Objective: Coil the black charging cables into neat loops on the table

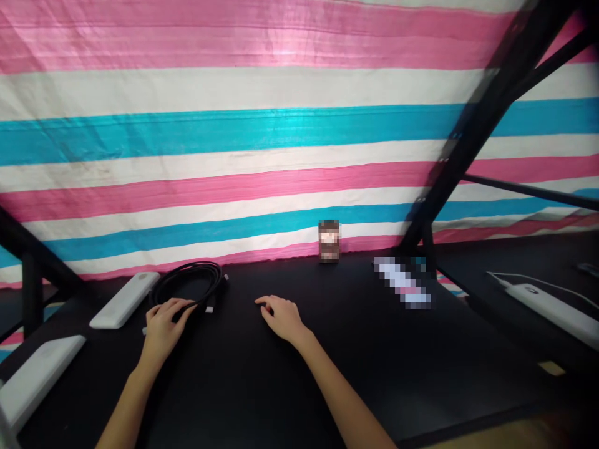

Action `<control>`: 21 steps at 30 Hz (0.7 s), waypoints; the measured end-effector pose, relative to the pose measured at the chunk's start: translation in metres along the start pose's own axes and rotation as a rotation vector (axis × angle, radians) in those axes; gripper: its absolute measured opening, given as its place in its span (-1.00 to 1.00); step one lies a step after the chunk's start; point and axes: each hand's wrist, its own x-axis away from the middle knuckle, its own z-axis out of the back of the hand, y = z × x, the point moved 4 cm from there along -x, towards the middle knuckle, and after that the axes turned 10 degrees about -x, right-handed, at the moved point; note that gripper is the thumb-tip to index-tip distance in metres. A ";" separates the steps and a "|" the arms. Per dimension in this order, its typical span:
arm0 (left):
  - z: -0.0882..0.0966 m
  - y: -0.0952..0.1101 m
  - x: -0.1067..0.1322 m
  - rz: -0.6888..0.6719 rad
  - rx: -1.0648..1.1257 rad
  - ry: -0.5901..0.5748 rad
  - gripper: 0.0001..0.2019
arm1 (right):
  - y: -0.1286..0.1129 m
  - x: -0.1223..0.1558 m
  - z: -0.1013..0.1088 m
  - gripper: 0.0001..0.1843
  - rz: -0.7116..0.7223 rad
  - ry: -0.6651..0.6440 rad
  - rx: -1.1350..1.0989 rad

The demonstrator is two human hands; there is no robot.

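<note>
A coil of black cable (213,269) lies on the left part of the black tabletop, its light plug ends showing beside the loops. My left hand (167,319) is at the near edge of the coil, with fingers and thumb closed on the cable. Further right, my right hand (283,315) is low over the tabletop with nothing in it, the index finger stretched out and the thumb apart below. A white flat slab (125,300), rounded at the corners, lies just left of the coil.
Another white slab (42,377) lies nearer on the left. A blurred-out small upright item (329,242) stands at the back; a blurred-out flat item (402,280) lies right. Beyond a black frame post (468,156) is a white device (552,308) with a cord. Striped sheeting (262,131) hangs behind.
</note>
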 end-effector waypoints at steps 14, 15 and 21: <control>-0.012 -0.003 -0.003 0.010 0.041 -0.074 -0.67 | 0.064 -0.024 0.033 -0.26 -0.376 0.587 -0.577; -0.012 -0.003 -0.003 0.012 0.036 -0.083 -0.67 | 0.071 -0.027 0.035 -0.21 -0.419 0.646 -0.657; -0.014 0.001 -0.004 0.022 0.032 -0.116 -0.70 | 0.086 -0.049 0.046 -0.12 -0.391 0.821 -0.736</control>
